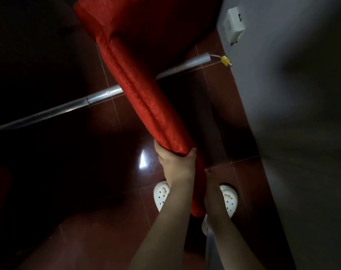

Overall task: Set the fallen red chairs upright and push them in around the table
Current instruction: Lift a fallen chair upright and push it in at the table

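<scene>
A red fabric-covered chair (134,61) fills the upper middle of the head view, its padded backrest edge running diagonally down toward me. My left hand (175,162) grips the near end of that padded edge, fingers and thumb wrapped round it. My right hand (210,176) is on the right side of the same backrest, mostly hidden behind the red fabric, so its grip is unclear. The chair's seat and legs are lost in the dark at the top.
A grey pipe (99,96) lies across the dark red tiled floor (224,86) behind the chair. A grey wall (292,94) with a white socket box (234,24) stands close on the right. My white clogs (161,193) are below.
</scene>
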A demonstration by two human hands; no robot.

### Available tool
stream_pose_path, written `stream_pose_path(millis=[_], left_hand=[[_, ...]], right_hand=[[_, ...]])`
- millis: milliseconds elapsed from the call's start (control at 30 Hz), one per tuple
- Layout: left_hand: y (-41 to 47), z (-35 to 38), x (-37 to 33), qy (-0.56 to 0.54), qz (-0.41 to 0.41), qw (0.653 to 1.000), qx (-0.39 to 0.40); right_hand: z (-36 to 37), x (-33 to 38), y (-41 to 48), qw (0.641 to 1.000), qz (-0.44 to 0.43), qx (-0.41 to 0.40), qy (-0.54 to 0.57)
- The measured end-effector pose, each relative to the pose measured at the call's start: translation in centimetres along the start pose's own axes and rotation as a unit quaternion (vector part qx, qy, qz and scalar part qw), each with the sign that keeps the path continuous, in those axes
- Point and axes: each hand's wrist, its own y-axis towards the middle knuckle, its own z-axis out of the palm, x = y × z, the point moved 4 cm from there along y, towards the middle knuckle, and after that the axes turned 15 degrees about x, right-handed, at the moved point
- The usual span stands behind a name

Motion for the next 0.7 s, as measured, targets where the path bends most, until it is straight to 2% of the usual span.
stream_pose_path(millis=[33, 100, 167, 300, 400, 467, 600, 700], left_hand=[[0.5, -0.2, 0.1, 0.012, -0.010, 1.000, -0.007], [1.0, -0.6, 0.2, 0.061, -0.050, 0.997, -0.004], [1.1, -0.8, 0.0, 0.106, -0.066, 0.992, -0.002], [1.0, -2.2, -1.5, 0.129, -0.056, 0.990, -0.014], [0.8, -3.5, -2.6, 0.129, -0.056, 0.990, -0.008], [0.2, -4.2, -3.4, 0.135, -0.051, 0.990, 0.005], [-1.1, -5.8, -5.3, 0.135, -0.037, 0.990, 0.006], [-2.2, -7.4, -7.6, 0.131, -0.029, 0.991, 0.001]], right_hand=[[0.3, 0.0, 0.5, 0.997, 0.009, 0.006, 0.082], [0.7, -0.8, 0.8, 0.965, 0.086, 0.042, 0.246], [0.9, -0.6, 0.4, 0.931, 0.120, 0.073, 0.338], [2.0, 0.7, -0.3, 0.921, 0.129, 0.104, 0.353], [3.3, 1.4, -1.1, 0.911, 0.153, 0.095, 0.371], [4.0, 2.3, -2.2, 0.917, 0.156, 0.084, 0.357], [6.0, 5.3, -5.3, 0.913, 0.156, 0.110, 0.360], [7.1, 7.2, -7.4, 0.918, 0.161, 0.084, 0.351]])
